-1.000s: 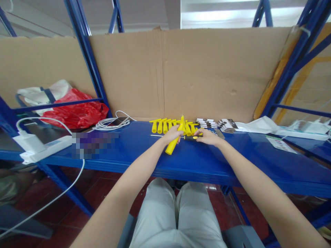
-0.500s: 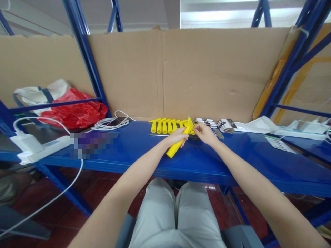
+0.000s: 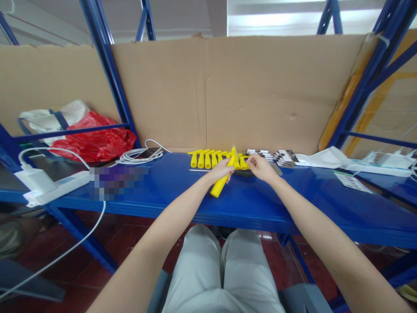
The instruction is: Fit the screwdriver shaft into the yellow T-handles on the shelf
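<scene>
My left hand (image 3: 222, 170) is wrapped around the handle of a yellow scraper (image 3: 219, 187), whose wide head points up and away with a pale edge at its tip. Just to the right of that head, my right hand (image 3: 261, 168) is closed with thumb and fingertips together; what they hold, if anything, is too small to make out. Behind my hands stands a row of similar yellow scrapers (image 3: 201, 160), partly covered by my left hand. A dark flat item (image 3: 243, 173) lies on the blue bench between my hands.
A thin metal rod (image 3: 197, 170) lies before the row. Black-and-white packets (image 3: 285, 158) are at the back right, near a white cloth-like sheet (image 3: 321, 157). Leftward are a coiled white cable (image 3: 138, 155), a power strip (image 3: 61, 188) and a red plastic bag (image 3: 97, 138). Cardboard (image 3: 254, 91) walls the rear.
The scraper in my left hand has shifted slightly left, its head turned. My right fingers, earlier at the scraper's head, are now apart from it.
</scene>
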Tool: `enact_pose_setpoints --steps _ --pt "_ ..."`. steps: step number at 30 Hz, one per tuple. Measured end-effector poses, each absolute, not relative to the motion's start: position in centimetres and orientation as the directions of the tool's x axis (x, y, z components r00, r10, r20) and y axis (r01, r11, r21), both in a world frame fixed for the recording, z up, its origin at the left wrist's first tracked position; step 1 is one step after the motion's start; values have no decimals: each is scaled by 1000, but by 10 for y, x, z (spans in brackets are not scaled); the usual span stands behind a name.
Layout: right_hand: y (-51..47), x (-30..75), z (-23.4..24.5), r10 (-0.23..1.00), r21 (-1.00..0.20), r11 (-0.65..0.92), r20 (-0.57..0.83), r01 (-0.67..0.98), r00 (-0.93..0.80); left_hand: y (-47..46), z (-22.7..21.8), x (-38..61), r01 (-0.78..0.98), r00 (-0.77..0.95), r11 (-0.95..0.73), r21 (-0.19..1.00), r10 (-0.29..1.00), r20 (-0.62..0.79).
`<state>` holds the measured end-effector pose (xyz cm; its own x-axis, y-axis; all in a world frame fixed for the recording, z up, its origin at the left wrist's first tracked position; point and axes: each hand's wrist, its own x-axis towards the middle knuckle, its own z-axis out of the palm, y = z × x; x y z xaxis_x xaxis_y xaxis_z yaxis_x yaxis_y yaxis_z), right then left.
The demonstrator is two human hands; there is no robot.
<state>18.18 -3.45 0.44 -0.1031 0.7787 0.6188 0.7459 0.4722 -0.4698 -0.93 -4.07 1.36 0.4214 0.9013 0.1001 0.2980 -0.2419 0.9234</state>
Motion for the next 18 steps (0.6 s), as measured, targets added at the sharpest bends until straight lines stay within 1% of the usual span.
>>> enact_pose_setpoints --steps 3,4,6,8,9,10,12,14,16,18 --pt "-30 201 6 791 -498 349 611 794 36 -39 15 -12 310 388 -225 924 917 93" --pt "-27 210 5 798 -519 287 595 805 99 -38 15 -12 314 385 -222 923 918 90" --pt "-23 230 3 794 -568 210 574 796 200 -38 15 -12 322 388 -221 920 918 84" --pt "-20 248 1 813 -627 130 511 768 279 -38 15 -12 330 389 -221 918 918 81" --pt "-20 254 0 840 -610 68 463 790 285 -38 15 -12 333 388 -223 916 918 82" --pt "-20 259 0 869 -556 -4 410 831 278 -38 15 -12 333 388 -226 915 918 86" --pt "-22 263 1 917 -392 -123 307 912 255 -38 15 -13 325 389 -236 916 916 98" --pt "-26 262 3 941 -241 -182 238 953 240 -39 16 -13 306 395 -242 921 912 108" --pt "-29 258 5 950 -167 -197 212 966 230 -40 16 -13 277 400 -241 930 909 116" --pt "-31 255 6 953 -136 -198 207 971 223 -41 17 -13 240 404 -241 940 905 129"
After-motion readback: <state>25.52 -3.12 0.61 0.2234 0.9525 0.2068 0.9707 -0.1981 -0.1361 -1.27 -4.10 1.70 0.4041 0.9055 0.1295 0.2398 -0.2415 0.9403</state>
